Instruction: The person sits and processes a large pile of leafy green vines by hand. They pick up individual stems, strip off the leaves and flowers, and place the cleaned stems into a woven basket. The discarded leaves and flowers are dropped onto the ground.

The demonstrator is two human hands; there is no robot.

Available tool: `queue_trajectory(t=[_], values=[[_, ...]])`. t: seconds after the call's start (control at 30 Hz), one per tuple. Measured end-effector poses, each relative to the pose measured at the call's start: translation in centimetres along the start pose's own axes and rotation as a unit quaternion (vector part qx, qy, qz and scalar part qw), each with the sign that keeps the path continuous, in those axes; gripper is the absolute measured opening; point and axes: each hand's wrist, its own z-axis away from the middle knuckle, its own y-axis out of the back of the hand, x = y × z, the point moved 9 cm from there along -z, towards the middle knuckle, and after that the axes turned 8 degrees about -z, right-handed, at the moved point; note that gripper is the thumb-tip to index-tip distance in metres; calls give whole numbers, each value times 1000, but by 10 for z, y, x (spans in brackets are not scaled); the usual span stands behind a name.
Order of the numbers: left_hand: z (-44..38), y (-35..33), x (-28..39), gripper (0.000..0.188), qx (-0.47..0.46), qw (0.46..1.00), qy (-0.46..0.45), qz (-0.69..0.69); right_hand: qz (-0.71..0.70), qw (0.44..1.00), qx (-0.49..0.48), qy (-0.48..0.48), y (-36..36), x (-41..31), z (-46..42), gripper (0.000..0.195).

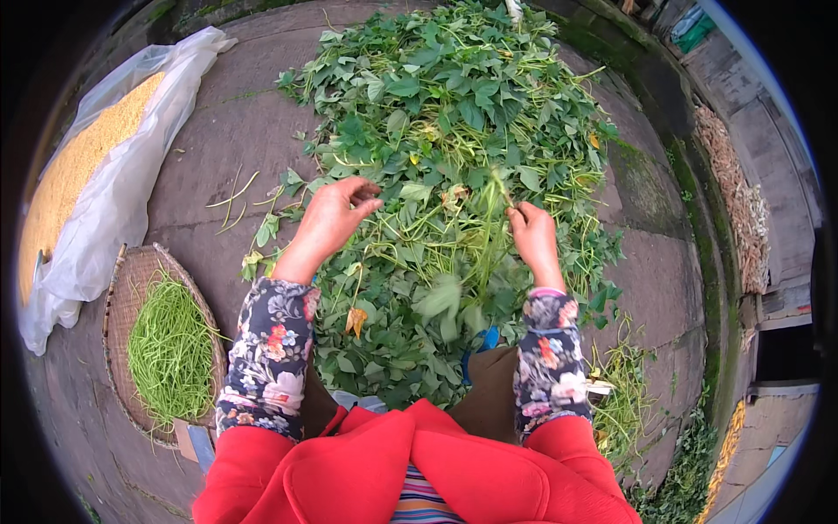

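A big heap of leafy green vines [406, 124], which look like sweet potato, lies on the paved ground before me and reaches down between my legs. My right hand [533, 239] pinches the stem of a vine sprig [488, 229] between thumb and fingers. The sprig's stalks hang down, and its leaves are blurred. Over the heap's left side hovers my left hand [344, 206], fingers curled, a gap between thumb and forefinger, with nothing visible in it. To my left, a woven basket [121, 314] holds a pile of thin green stalks [169, 350].
Yellow grain [98, 150] is spread on a white plastic sheet [147, 170] at far left. Loose stalks [236, 196] lie on the paving beside the heap. At right are a pile of thin vines [619, 393] and a mossy stone edge [710, 262].
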Motion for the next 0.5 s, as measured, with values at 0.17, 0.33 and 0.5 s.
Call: queue_trajectory(t=[0.17,0.33,0.5], values=[[5,7,-3,27,12,1000,25,-14,-325,939,-114,-22,-10,-54,11,18],[1,33,-21,24,122,991,51,14,-320,933,-167,4,-14,-78,27,20],[-3,16,-36,25,85,975,59,195,-342,922,-180,11,-17,-88,36,20]])
